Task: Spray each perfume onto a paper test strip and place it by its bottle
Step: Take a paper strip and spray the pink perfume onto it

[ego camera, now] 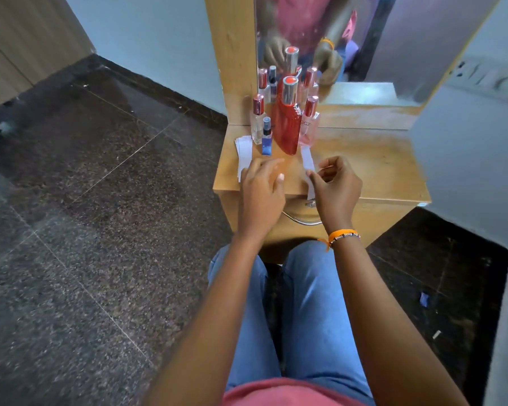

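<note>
Several perfume bottles stand at the back left of the wooden dresser top (364,159): a tall red bottle (288,127), a pink bottle (309,124), a clear bottle with a red cap (258,121) and a small blue spray bottle (267,137). A stack of white paper strips (245,152) lies left of them. My right hand (335,189) pinches one white strip (308,161) that lies in front of the pink bottle. My left hand (261,191) hovers with its fingers apart over the lower end of the stack, holding nothing.
A mirror (364,39) behind the bottles reflects them and my hands. A metal drawer handle (305,219) sits below the top's front edge. Grey walls close in on the right; dark stone floor (85,200) spreads to the left. My knees in blue jeans are under the dresser.
</note>
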Action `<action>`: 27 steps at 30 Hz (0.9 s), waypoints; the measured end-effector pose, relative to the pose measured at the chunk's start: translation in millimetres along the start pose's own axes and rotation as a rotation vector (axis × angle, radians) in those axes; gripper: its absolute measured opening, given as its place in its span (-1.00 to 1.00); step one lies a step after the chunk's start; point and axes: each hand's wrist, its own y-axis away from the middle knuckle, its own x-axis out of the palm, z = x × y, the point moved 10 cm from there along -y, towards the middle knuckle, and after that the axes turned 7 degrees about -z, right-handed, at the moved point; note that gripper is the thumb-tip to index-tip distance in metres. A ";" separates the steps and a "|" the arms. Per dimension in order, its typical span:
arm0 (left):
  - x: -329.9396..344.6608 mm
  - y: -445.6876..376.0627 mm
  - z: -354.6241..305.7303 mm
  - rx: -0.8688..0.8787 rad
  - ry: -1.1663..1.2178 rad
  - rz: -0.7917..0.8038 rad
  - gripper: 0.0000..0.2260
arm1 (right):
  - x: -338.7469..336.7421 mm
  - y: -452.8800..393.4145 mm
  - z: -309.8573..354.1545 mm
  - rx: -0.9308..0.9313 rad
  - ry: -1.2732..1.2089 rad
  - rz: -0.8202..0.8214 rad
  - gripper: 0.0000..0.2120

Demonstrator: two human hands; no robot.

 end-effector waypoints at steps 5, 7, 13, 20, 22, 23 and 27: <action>22.8 5.9 -3.2 0.013 -0.061 0.085 -0.73 | 6.7 -5.8 1.8 -0.098 0.170 0.056 -0.81; 23.1 4.5 -3.2 0.013 -0.080 0.072 -0.73 | 7.7 -6.2 2.1 -0.121 0.192 0.056 -0.80; 28.5 2.3 -12.1 0.070 -0.201 0.085 -0.70 | 1.2 -15.4 3.0 -0.095 0.110 0.035 -0.86; 57.7 8.4 -21.1 0.150 -0.374 0.211 -0.71 | 22.0 -55.4 19.4 -0.096 -0.039 0.144 -0.78; 60.4 7.7 -16.0 0.127 -0.383 0.226 -0.69 | 38.8 -63.0 21.8 -0.076 -0.096 0.234 -0.65; 61.5 6.8 -13.9 0.119 -0.386 0.233 -0.68 | 45.1 -65.8 24.0 -0.079 -0.115 0.263 -0.60; 65.0 2.1 -9.3 0.096 -0.376 0.246 -0.67 | 54.7 -74.5 26.1 -0.128 -0.035 0.264 -0.75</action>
